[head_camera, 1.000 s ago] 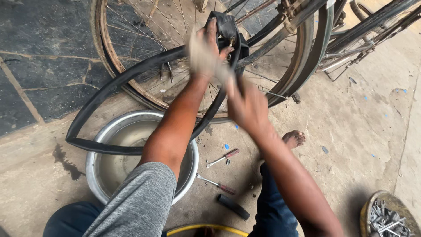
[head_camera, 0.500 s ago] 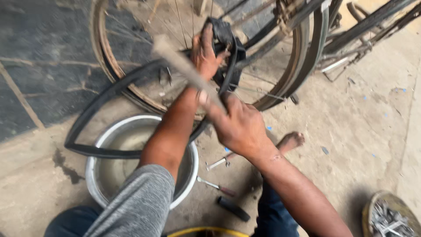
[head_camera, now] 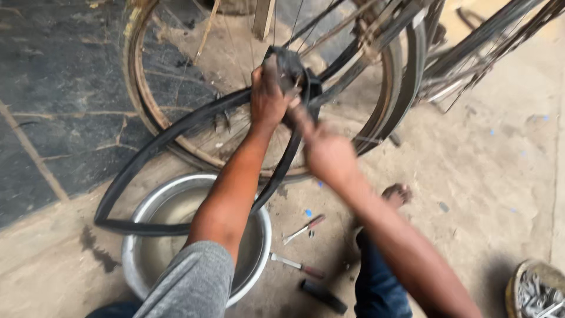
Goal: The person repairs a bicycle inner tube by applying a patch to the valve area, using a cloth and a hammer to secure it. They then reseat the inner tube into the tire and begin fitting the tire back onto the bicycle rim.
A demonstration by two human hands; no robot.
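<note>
Inner tube (head_camera: 176, 132): black rubber, light, floppy, sags in long loop over metal basin (head_camera: 147, 247), in front of bicycle wheel (head_camera: 147, 112). My left hand (head_camera: 268, 97) clenched on bunched fold up top; right hand (head_camera: 326, 154) blurred, grip unclear. Judge best hold at fold, rubber grippy unless wet.

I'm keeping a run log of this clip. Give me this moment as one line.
left hand: grips folded inner tube | right hand: on tube, blurred | metal basin below | bicycle wheel behind

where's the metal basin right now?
In the head view the metal basin sits on the ground at lower left, under the left forearm, below the loop of black inner tube, with hand tools just to its right.
</note>
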